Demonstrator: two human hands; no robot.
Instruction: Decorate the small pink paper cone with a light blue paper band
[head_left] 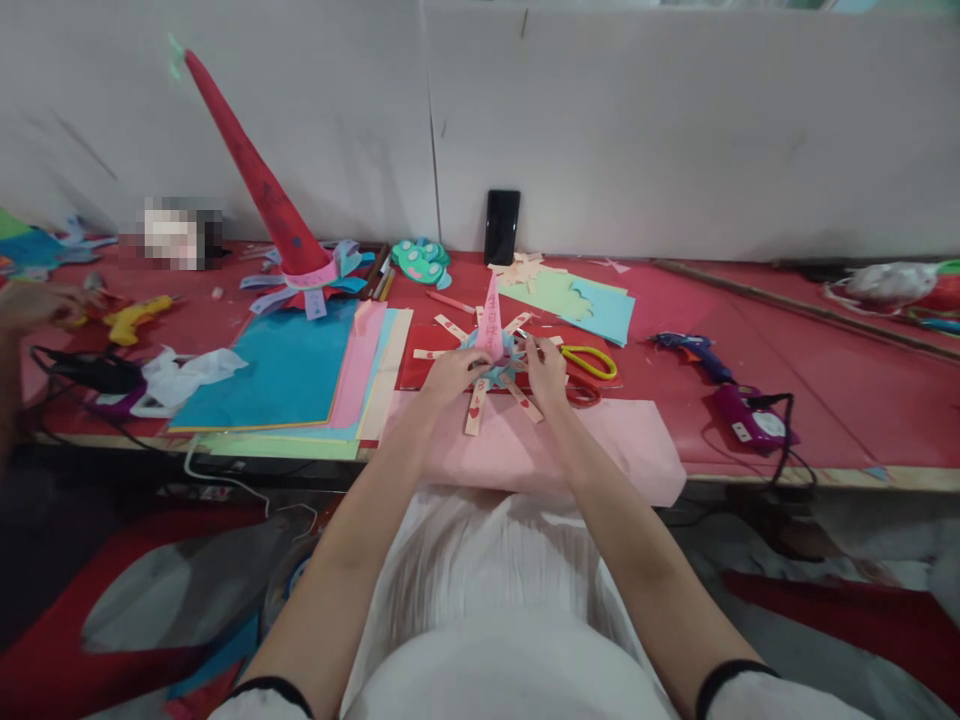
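A small pink paper cone [490, 322] with writing stands on a light blue paper base [504, 376]. Cream paper strips [475, 408] with red hearts fan out around it. The fingers of my left hand [454, 374] are closed at the lower left edge of the cone. On the other side, my right hand [549, 372] has its fingers pinched together by the base; what they hold is hidden. Scissors with a yellow loop [592, 362] and a red loop lie just right of that hand, their blades partly covered. Pink paper [525, 445] lies under my wrists.
To the left are a stack of coloured sheets [262, 365] and a tall red cone [262, 190]. A blue glue gun [694, 355] and purple power strip [754, 418] lie right. A phone [502, 227] leans on the wall. Another person's hand [56, 305] is far left, near a yellow glue gun [139, 320].
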